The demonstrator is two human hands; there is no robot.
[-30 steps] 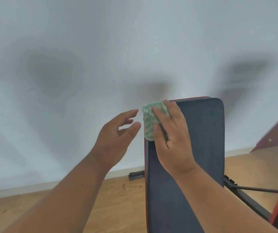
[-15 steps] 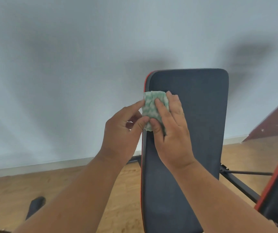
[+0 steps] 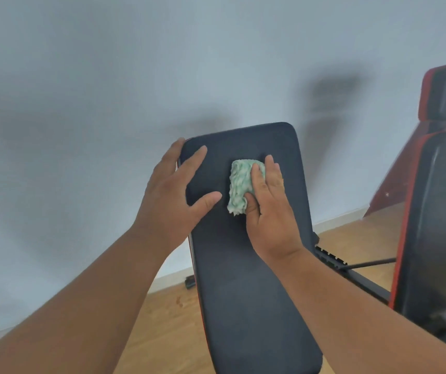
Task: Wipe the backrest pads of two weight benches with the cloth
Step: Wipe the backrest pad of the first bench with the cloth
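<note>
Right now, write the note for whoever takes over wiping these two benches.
Left hand: open, braced on the near bench's backrest pad at its upper left edge.
Right hand: presses the cloth flat on the upper part of that pad.
Done: wiping of this pad is under way; how much is covered cannot be told.
Left: the rest of this pad, then the second bench on the right.

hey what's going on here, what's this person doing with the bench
A person is wiping a weight bench. Their right hand presses a folded green and white cloth flat against the upper part of the dark backrest pad. Their left hand rests on the pad's top left corner, seemingly steadying it. A second bench, black with red trim, stands to the right, untouched.
</note>
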